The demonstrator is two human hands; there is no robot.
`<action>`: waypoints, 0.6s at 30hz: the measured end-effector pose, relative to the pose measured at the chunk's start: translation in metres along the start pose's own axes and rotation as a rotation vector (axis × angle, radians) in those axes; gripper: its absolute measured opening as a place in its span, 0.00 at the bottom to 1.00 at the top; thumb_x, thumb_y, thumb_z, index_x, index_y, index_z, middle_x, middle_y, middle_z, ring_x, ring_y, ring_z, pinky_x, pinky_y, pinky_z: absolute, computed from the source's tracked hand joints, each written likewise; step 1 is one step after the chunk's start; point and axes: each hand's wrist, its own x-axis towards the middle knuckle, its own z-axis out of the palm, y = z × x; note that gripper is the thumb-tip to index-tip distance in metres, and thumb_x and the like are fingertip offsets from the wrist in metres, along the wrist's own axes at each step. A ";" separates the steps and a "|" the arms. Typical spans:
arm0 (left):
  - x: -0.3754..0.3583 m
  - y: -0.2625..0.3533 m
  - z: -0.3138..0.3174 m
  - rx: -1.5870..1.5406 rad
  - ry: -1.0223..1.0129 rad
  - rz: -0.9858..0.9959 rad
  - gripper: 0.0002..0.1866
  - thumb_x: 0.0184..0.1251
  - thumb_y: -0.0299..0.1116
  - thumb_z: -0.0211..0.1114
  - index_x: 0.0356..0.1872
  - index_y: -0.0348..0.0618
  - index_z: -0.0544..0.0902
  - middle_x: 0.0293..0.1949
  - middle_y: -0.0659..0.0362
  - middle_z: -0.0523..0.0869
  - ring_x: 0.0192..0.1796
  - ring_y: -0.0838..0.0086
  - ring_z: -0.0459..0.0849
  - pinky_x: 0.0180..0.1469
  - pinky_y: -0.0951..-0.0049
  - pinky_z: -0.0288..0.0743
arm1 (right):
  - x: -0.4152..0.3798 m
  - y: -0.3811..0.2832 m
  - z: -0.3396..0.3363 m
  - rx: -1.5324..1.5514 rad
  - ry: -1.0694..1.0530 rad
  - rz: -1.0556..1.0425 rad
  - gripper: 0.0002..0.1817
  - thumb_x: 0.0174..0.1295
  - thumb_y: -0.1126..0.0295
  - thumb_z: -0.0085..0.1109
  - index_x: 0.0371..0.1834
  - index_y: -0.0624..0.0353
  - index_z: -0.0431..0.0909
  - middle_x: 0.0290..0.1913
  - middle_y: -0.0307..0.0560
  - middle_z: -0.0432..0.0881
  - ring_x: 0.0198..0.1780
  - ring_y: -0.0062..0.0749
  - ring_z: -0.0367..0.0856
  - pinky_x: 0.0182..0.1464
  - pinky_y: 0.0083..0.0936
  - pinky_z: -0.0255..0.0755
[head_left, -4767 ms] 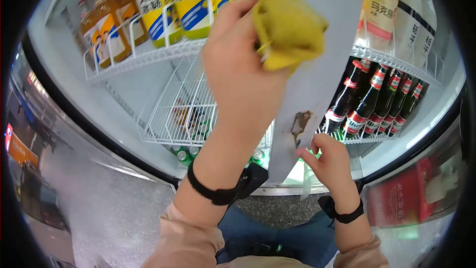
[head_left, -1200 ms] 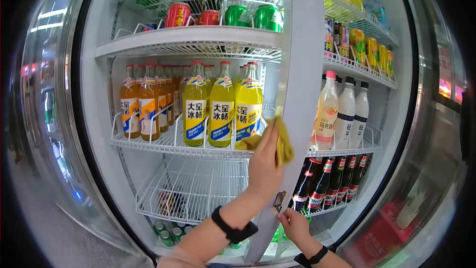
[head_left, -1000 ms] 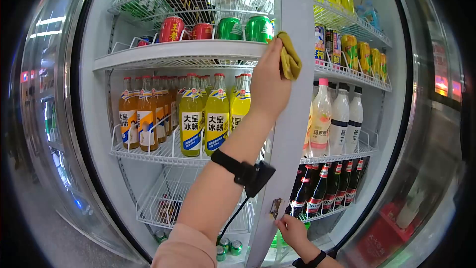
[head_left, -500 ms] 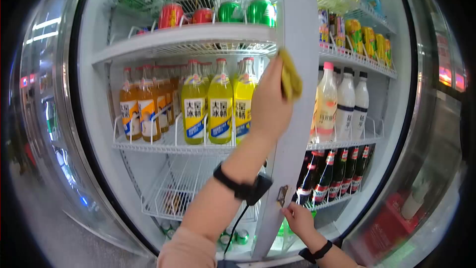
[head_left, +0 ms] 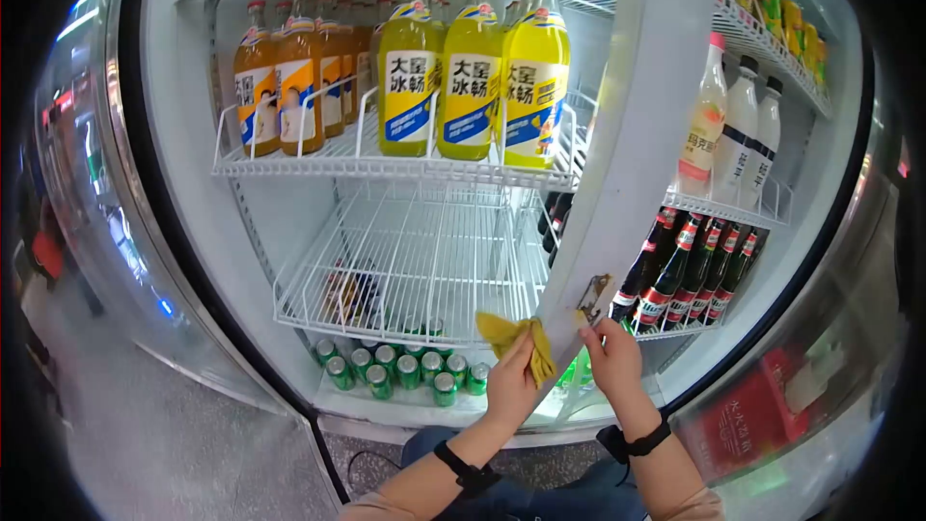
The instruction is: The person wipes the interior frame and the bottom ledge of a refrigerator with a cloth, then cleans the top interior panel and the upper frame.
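Note:
My left hand (head_left: 511, 388) is closed on a yellow cloth (head_left: 518, 340), low at the left side of the white centre post (head_left: 617, 145) of a drinks fridge. Part of the cloth sticks out to the left, past my fingers. On the post's right side, my right hand (head_left: 613, 359) is closed with thumb and fingers together, just below a metal latch plate (head_left: 596, 297). A small pale yellowish bit shows at its fingertips, too small to make out.
Yellow bottles (head_left: 470, 77) and orange bottles (head_left: 301, 87) stand on a left wire shelf, above a lower wire rack (head_left: 434, 251). Green cans (head_left: 379, 381) sit at the bottom. Dark bottles (head_left: 680, 270) and white bottles (head_left: 738, 125) are on the right shelves. A red box (head_left: 738, 425) is at lower right.
My left hand has come down the post with the cloth, from shelf height to near my right hand. My right hand stays by the latch plate. The view has tilted downward.

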 end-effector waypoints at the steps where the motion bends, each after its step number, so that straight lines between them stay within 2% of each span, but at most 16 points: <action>1: -0.008 -0.005 0.002 -0.021 0.009 0.025 0.25 0.57 0.23 0.62 0.59 0.39 0.73 0.59 0.48 0.76 0.56 0.56 0.79 0.54 0.67 0.75 | 0.000 0.004 0.004 0.036 0.018 -0.002 0.15 0.61 0.60 0.58 0.24 0.60 0.70 0.21 0.52 0.74 0.25 0.51 0.74 0.26 0.39 0.65; 2: -0.015 -0.009 0.003 -0.042 0.017 0.048 0.26 0.56 0.24 0.64 0.60 0.37 0.73 0.59 0.47 0.76 0.57 0.56 0.78 0.55 0.68 0.74 | 0.001 0.003 0.004 0.037 0.001 -0.003 0.15 0.61 0.60 0.58 0.24 0.60 0.70 0.21 0.52 0.74 0.25 0.51 0.74 0.26 0.39 0.65; 3: 0.002 -0.001 0.000 -0.062 -0.025 0.046 0.25 0.60 0.23 0.59 0.61 0.36 0.71 0.61 0.45 0.73 0.62 0.54 0.74 0.61 0.67 0.69 | 0.001 0.002 0.002 0.021 0.017 -0.002 0.15 0.61 0.61 0.58 0.25 0.60 0.71 0.21 0.52 0.74 0.25 0.51 0.74 0.27 0.39 0.65; 4: 0.026 0.016 -0.004 -0.148 -0.003 0.122 0.26 0.60 0.25 0.61 0.61 0.35 0.71 0.62 0.43 0.73 0.62 0.53 0.73 0.61 0.67 0.68 | 0.000 0.002 0.003 0.004 0.026 0.005 0.15 0.61 0.61 0.58 0.25 0.60 0.71 0.21 0.52 0.74 0.25 0.51 0.74 0.27 0.39 0.65; 6: 0.067 0.037 -0.004 -0.213 0.058 0.265 0.28 0.56 0.23 0.61 0.62 0.34 0.70 0.61 0.43 0.73 0.61 0.51 0.75 0.59 0.67 0.70 | 0.001 0.002 0.004 0.028 0.051 -0.027 0.13 0.61 0.62 0.58 0.26 0.61 0.73 0.22 0.52 0.74 0.26 0.51 0.74 0.28 0.38 0.65; 7: 0.081 0.041 -0.001 -0.209 0.080 0.293 0.31 0.53 0.22 0.62 0.63 0.38 0.69 0.64 0.50 0.71 0.59 0.53 0.75 0.56 0.67 0.73 | 0.001 0.001 0.003 0.021 0.031 -0.015 0.14 0.61 0.62 0.58 0.26 0.61 0.72 0.22 0.52 0.74 0.26 0.51 0.74 0.27 0.38 0.65; 10: 0.072 0.037 0.005 -0.250 0.140 0.316 0.31 0.53 0.22 0.62 0.62 0.38 0.70 0.64 0.50 0.71 0.58 0.54 0.76 0.55 0.68 0.73 | 0.002 0.003 0.004 0.032 0.016 -0.003 0.15 0.62 0.62 0.58 0.25 0.63 0.71 0.21 0.52 0.73 0.25 0.51 0.73 0.27 0.37 0.65; 13: 0.009 -0.003 0.020 -0.195 0.103 0.073 0.28 0.55 0.25 0.64 0.61 0.38 0.72 0.61 0.46 0.74 0.59 0.56 0.77 0.56 0.69 0.73 | 0.001 0.008 0.007 0.060 0.025 0.007 0.16 0.63 0.62 0.58 0.25 0.63 0.71 0.21 0.52 0.72 0.24 0.48 0.72 0.27 0.35 0.64; 15: -0.041 -0.039 0.022 -0.153 0.008 -0.112 0.27 0.57 0.25 0.64 0.61 0.39 0.72 0.60 0.47 0.75 0.59 0.57 0.78 0.56 0.69 0.73 | 0.001 0.008 0.008 0.073 0.020 0.005 0.15 0.63 0.62 0.58 0.26 0.63 0.72 0.21 0.51 0.72 0.24 0.48 0.72 0.27 0.35 0.64; 18: -0.063 -0.051 0.020 -0.084 -0.050 -0.134 0.28 0.57 0.25 0.63 0.62 0.38 0.71 0.60 0.46 0.75 0.59 0.57 0.77 0.56 0.69 0.73 | 0.003 0.002 0.004 0.062 0.015 0.009 0.15 0.63 0.61 0.58 0.27 0.62 0.73 0.21 0.51 0.72 0.24 0.45 0.72 0.28 0.33 0.64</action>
